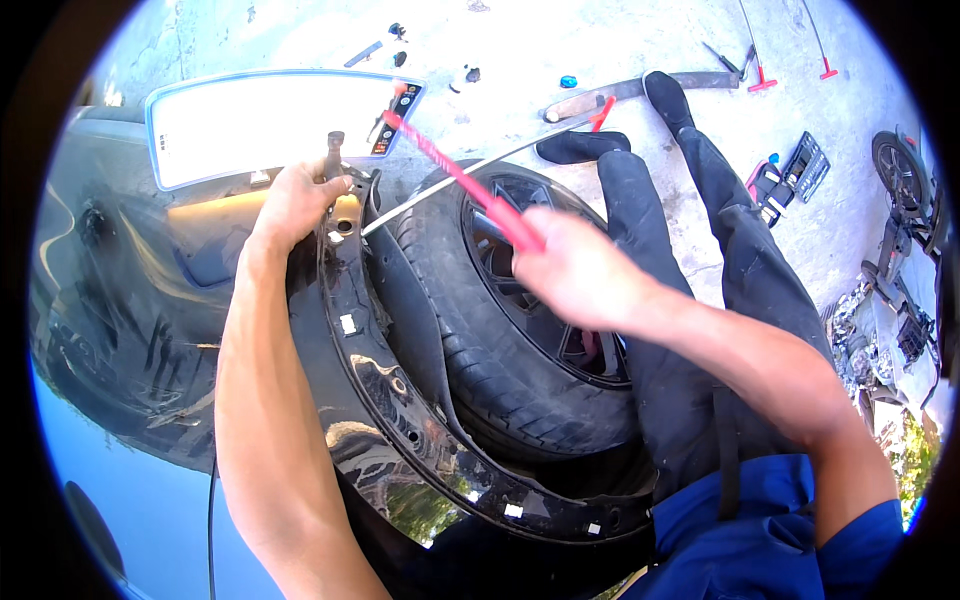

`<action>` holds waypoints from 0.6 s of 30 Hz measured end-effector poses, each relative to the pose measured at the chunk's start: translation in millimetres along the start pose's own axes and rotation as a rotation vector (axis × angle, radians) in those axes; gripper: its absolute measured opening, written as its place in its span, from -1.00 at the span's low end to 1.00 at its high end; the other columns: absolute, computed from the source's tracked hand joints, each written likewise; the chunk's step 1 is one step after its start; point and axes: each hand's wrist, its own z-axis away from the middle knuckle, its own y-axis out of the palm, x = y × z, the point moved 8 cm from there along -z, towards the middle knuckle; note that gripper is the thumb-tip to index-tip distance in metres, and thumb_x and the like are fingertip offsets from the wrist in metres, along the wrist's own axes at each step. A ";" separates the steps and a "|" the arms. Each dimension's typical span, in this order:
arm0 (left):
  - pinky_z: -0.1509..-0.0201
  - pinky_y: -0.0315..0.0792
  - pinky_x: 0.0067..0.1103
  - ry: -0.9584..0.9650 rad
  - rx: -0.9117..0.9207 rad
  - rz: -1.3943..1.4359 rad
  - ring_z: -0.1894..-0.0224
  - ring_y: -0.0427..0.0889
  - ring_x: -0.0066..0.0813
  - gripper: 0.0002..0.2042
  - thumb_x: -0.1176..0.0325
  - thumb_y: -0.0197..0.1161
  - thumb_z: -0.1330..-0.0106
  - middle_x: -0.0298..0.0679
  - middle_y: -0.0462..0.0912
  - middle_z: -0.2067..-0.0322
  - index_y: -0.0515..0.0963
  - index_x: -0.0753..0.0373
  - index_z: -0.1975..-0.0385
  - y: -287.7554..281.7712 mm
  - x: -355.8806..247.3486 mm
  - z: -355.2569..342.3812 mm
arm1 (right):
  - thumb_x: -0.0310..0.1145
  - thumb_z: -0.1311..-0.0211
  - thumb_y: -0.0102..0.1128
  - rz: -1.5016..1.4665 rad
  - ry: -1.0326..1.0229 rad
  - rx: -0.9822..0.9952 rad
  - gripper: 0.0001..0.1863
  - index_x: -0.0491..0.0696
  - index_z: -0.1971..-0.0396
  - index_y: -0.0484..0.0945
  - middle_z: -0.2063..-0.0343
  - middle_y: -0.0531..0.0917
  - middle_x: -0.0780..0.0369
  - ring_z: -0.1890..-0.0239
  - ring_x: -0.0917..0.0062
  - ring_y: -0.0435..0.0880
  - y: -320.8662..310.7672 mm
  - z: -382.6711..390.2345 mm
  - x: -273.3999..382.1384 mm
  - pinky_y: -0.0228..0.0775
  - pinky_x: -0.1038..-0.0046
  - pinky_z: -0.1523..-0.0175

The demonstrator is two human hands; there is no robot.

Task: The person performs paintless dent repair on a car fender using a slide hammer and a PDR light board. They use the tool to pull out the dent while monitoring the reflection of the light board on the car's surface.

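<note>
My left hand [296,203] presses on the top of a black car's wheel-arch edge [372,372], fingers next to a small dark upright part [334,150]. My right hand [575,270] is closed on the red handle of a long tool [455,175] whose tip reaches toward the arch top by my left hand. A thin metal rod [470,170] crosses behind it. Below both hands sit the black tyre [480,340] and its dark rim [500,200]. The tool's tip is blurred.
The glossy black fender [130,300] fills the left. A white rectangular panel [260,125] lies beyond it. My dark-trousered legs [690,250] stretch out on the concrete. Loose tools [760,80], a socket tray [805,165] and a scooter [905,190] lie to the right.
</note>
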 end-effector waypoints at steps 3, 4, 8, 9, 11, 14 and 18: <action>0.22 0.43 -0.47 0.051 -0.053 -0.002 0.41 0.50 -0.51 -0.70 0.21 0.31 -0.38 -0.25 0.58 0.49 0.62 0.40 0.24 1.0 3.7 -1.4 | -0.37 -0.29 0.07 -0.540 -0.019 -0.249 -0.82 -0.19 0.26 0.46 0.58 0.57 0.19 0.63 0.53 0.58 -38.4 -4.4 -0.1 0.39 0.42 0.53; 0.18 0.44 -0.45 0.040 -0.032 -0.027 0.38 0.53 -0.47 -0.71 0.22 0.30 -0.38 -0.20 0.61 0.46 0.63 0.40 0.20 5.5 6.5 0.8 | -0.38 -0.31 0.06 -0.701 -0.098 -0.396 -0.85 -0.16 0.28 0.43 0.60 0.54 0.24 0.67 0.59 0.52 -48.1 0.4 2.1 0.32 0.48 0.58; 0.07 0.47 -0.38 0.082 0.008 -0.140 0.29 0.63 -0.29 -0.71 0.26 0.30 -0.35 -0.03 0.67 0.39 0.65 0.36 0.09 6.3 -6.1 -8.6 | -0.38 -0.35 0.02 -0.603 -0.085 -0.508 -0.79 -0.22 0.18 0.41 0.49 0.61 0.09 0.52 0.36 0.64 -27.5 4.2 -9.7 0.51 0.33 0.35; 0.08 0.46 -0.40 0.099 -0.008 -0.126 0.31 0.61 -0.32 -0.70 0.24 0.30 -0.36 -0.06 0.66 0.40 0.64 0.38 0.12 4.8 -8.9 -8.0 | -0.35 -0.35 0.03 -0.268 -0.001 -0.242 -0.71 -0.27 0.09 0.40 0.40 0.64 -0.03 0.37 0.20 0.67 -10.3 -5.1 -10.7 0.51 0.25 0.13; 0.11 0.45 -0.42 0.130 -0.038 -0.097 0.35 0.58 -0.38 -0.67 0.20 0.31 -0.36 -0.12 0.64 0.44 0.63 0.42 0.20 3.1 -12.2 -2.9 | -0.31 -0.34 0.02 0.130 0.038 0.045 -0.64 -0.30 0.04 0.44 0.32 0.67 -0.14 0.26 0.04 0.70 2.1 -6.5 -6.6 0.53 0.19 0.00; 0.07 0.46 -0.39 0.042 -0.027 -0.068 0.32 0.60 -0.33 -0.70 0.24 0.30 -0.36 -0.06 0.65 0.42 0.64 0.38 0.11 3.5 -2.2 -4.1 | -0.31 -0.32 0.06 -0.309 0.015 -0.170 -0.71 -0.24 0.15 0.49 0.46 0.64 0.03 0.41 0.33 0.66 -41.0 -14.1 5.7 0.47 0.32 0.25; 0.05 0.47 -0.38 0.020 0.018 -0.128 0.29 0.63 -0.32 -0.71 0.26 0.29 -0.37 -0.02 0.67 0.40 0.65 0.35 0.07 9.1 -2.4 -5.6 | -0.38 -0.31 0.07 -0.836 -0.221 -0.729 -0.87 -0.11 0.36 0.38 0.61 0.51 0.29 0.72 0.70 0.44 -74.3 6.3 6.2 0.26 0.55 0.63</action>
